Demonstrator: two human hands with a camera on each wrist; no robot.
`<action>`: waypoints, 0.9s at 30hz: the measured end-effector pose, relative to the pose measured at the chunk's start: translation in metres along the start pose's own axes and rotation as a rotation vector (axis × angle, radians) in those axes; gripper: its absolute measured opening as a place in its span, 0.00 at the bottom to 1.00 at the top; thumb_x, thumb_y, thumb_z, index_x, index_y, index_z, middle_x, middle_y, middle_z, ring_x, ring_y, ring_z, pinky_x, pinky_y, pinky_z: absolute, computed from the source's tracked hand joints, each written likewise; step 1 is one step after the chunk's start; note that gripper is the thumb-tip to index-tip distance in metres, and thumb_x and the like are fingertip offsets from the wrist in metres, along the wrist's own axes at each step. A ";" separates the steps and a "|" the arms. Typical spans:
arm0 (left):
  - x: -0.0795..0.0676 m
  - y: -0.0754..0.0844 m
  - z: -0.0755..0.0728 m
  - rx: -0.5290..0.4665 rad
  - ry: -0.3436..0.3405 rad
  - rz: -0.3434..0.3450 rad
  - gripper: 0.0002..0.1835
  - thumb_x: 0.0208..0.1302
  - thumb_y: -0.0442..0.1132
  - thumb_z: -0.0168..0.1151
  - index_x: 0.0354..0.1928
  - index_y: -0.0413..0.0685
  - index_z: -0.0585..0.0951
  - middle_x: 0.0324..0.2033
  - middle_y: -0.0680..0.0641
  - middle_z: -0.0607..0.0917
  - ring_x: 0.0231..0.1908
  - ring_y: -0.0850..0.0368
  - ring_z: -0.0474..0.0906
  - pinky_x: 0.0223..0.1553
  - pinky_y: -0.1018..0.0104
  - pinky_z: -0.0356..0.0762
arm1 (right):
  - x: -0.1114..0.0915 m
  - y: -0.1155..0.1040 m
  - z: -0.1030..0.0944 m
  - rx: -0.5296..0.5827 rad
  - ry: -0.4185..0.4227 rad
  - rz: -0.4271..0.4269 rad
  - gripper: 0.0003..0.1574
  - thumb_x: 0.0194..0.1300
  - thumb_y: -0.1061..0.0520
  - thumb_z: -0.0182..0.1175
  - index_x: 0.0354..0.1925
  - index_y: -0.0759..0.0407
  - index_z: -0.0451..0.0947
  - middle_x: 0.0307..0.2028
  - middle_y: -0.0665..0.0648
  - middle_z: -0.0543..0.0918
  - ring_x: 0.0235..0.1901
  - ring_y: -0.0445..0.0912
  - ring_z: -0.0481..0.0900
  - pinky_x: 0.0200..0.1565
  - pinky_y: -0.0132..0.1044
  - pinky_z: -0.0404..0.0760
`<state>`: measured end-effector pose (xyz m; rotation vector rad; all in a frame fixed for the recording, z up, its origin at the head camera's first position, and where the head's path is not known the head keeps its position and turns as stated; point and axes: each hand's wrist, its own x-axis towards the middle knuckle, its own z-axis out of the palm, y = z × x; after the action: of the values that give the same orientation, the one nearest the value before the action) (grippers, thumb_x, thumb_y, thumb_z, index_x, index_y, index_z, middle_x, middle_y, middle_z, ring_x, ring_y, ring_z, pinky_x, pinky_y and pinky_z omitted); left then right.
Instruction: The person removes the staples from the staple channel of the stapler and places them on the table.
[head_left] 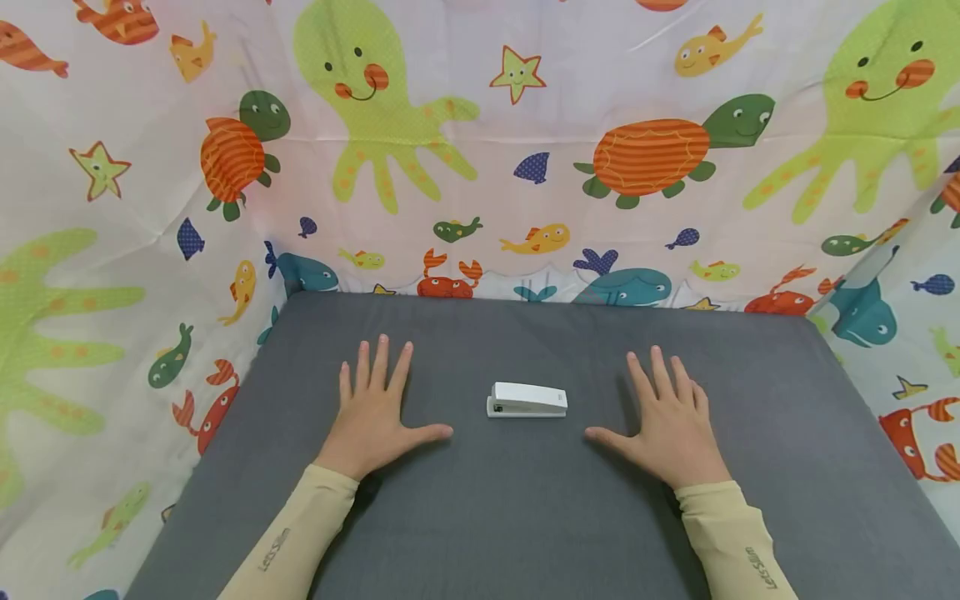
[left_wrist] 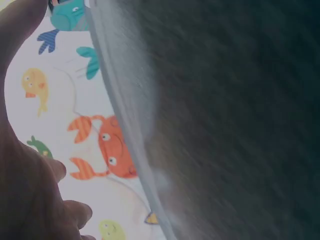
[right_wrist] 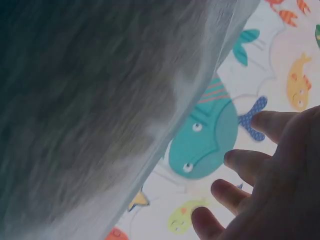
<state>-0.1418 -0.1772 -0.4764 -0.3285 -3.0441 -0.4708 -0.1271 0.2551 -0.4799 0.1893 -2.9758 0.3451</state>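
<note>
A white stapler (head_left: pixel 527 401) lies on the grey table, its long side running left to right between the two hands. To its left, my left hand (head_left: pixel 375 421) is spread with straight fingers, the thumb pointing toward the stapler. On the other side my right hand (head_left: pixel 663 425) is spread likewise, its thumb reaching toward the stapler from the right. Neither hand touches the stapler or holds anything. In the wrist views, parts of the left hand (left_wrist: pixel 25 185) and the right hand (right_wrist: pixel 280 175) show at the frame edges; the stapler is out of sight there.
A grey cloth covers the table (head_left: pixel 495 517). Behind it and at both sides hangs a white curtain (head_left: pixel 465 192) printed with sea animals, meeting the table's back edge. Light yellow sleeves (head_left: pixel 300 533) cover both forearms.
</note>
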 end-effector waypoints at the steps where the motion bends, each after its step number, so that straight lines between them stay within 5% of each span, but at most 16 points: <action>1: 0.001 0.001 0.000 -0.009 -0.009 0.000 0.76 0.47 0.92 0.60 0.89 0.62 0.41 0.88 0.41 0.38 0.87 0.32 0.28 0.81 0.23 0.34 | 0.002 -0.003 0.001 0.002 0.001 -0.011 0.86 0.49 0.08 0.65 0.88 0.52 0.50 0.86 0.70 0.50 0.83 0.73 0.48 0.74 0.78 0.54; 12: 0.021 0.041 0.005 -0.118 -0.058 0.085 0.75 0.50 0.90 0.61 0.89 0.64 0.37 0.88 0.46 0.34 0.88 0.39 0.25 0.85 0.33 0.38 | 0.026 -0.061 0.005 0.033 0.005 -0.132 0.80 0.52 0.11 0.67 0.87 0.49 0.54 0.87 0.66 0.51 0.85 0.70 0.49 0.76 0.74 0.61; 21: 0.030 0.059 0.015 -0.107 -0.089 0.155 0.74 0.54 0.86 0.64 0.88 0.65 0.34 0.89 0.47 0.34 0.88 0.41 0.26 0.85 0.34 0.43 | 0.035 -0.094 0.013 0.068 -0.023 -0.189 0.72 0.57 0.16 0.69 0.85 0.51 0.60 0.86 0.66 0.54 0.84 0.69 0.54 0.76 0.74 0.63; 27: 0.032 0.069 0.021 -0.151 -0.063 0.247 0.66 0.60 0.73 0.74 0.89 0.60 0.46 0.89 0.47 0.45 0.89 0.43 0.37 0.82 0.31 0.52 | 0.036 -0.110 0.018 0.101 -0.055 -0.209 0.64 0.63 0.22 0.69 0.83 0.53 0.64 0.83 0.66 0.64 0.79 0.68 0.66 0.73 0.72 0.69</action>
<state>-0.1585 -0.0998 -0.4741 -0.7288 -2.9743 -0.6854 -0.1491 0.1407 -0.4675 0.5242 -2.9566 0.4711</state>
